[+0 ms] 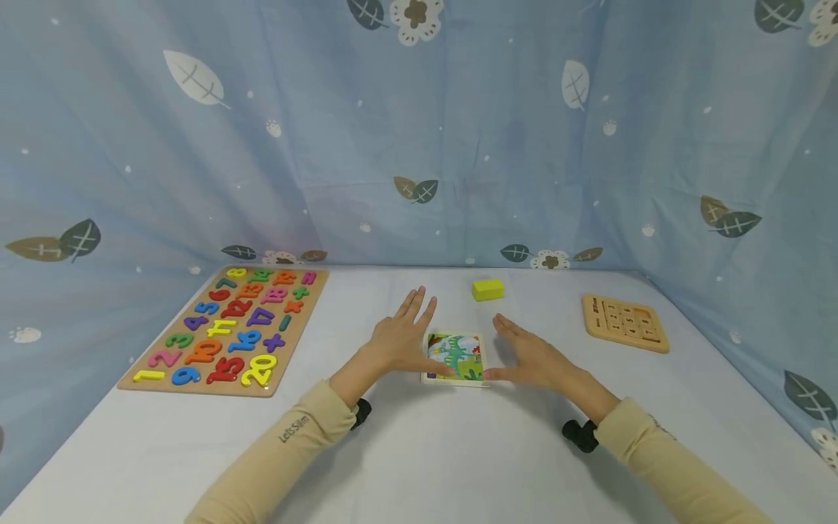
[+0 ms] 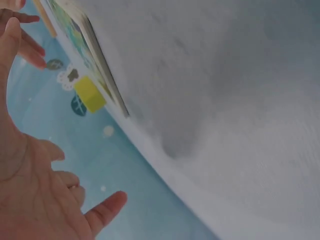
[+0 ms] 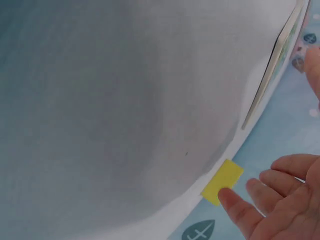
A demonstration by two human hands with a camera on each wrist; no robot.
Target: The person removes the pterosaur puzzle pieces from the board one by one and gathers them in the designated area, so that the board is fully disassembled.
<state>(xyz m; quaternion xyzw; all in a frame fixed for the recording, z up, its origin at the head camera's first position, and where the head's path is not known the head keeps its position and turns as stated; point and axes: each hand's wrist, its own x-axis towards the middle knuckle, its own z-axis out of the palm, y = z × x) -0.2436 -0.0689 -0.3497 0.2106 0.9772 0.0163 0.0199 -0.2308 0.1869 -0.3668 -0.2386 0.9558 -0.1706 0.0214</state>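
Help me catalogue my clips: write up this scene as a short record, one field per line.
Left hand: open, fingers spread, thumb overlapping the picture in the head view
Right hand: open, thumb near the picture's right edge
Between hands: dinosaur picture board, lying flat
Behind it: yellow block
Far left: number board with colourful numerals
Far right: small wooden board with numbered tiles
Surface: white tabletop
Backdrop: blue leaf-print cloth
Thumb contact: cannot tell
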